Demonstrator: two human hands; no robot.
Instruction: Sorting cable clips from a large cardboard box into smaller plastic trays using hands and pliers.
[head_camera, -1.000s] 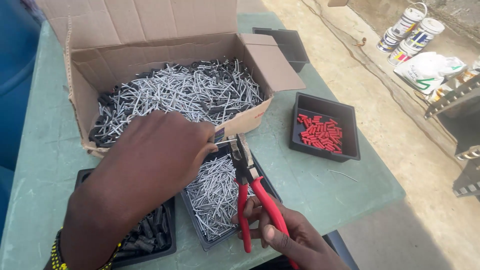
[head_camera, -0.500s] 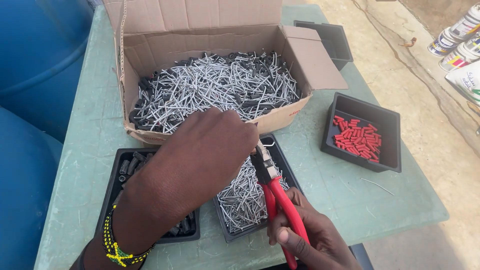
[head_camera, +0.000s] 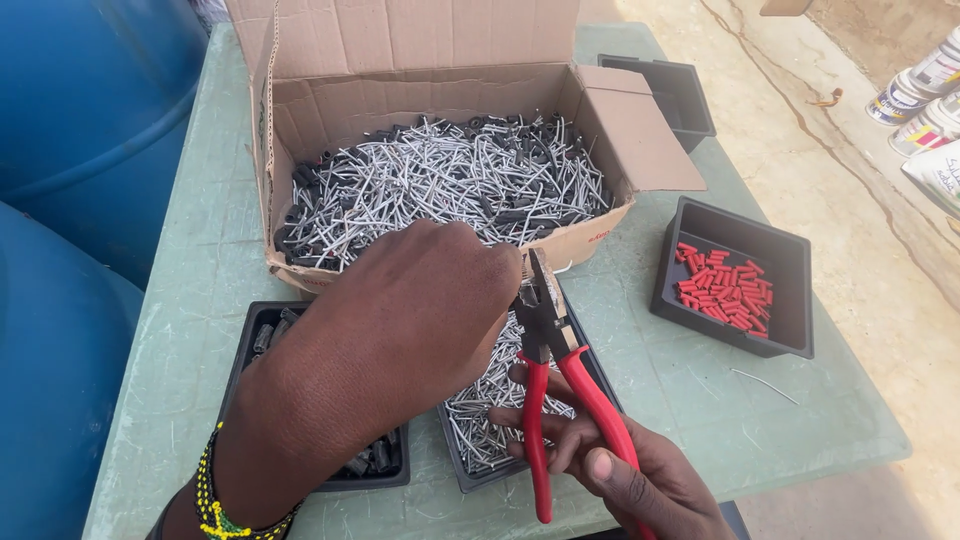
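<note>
The left hand (head_camera: 400, 330), a beaded band of yellow, green and black at its wrist, is bunched with its fingertips drawn together right at the nose of the red-handled steel pliers (head_camera: 548, 360); whatever small piece it pinches there is hidden behind the knuckles, so I cannot tell what it holds. The right hand (head_camera: 620, 470) is wrapped around the two red handles, which stand only slightly apart, the jaws nearly closed. Both hover above the middle black plastic tray of bare silver wire pieces (head_camera: 490, 420). The likeliest mishap, as I judge it, is a pinch: the left fingertips sit so close to the jaws that a squeeze made before they clear could nip skin. A short piece could also spring away on the squeeze and join the one stray silver wire (head_camera: 765, 385) lying on the pale green tabletop (head_camera: 200, 270). Counting outward: one pair of pliers; four black trays, namely the middle one, one to the left with dark sleeves (head_camera: 310, 400), one to the right with small red sleeves (head_camera: 735, 280), too many and too overlapped to count exactly, and an apparently empty one (head_camera: 670, 90) behind; one open brown cardboard box (head_camera: 440, 170) heaped with uncountable sleeved wires; two blue drums (head_camera: 70, 200) at the left edge.
</note>
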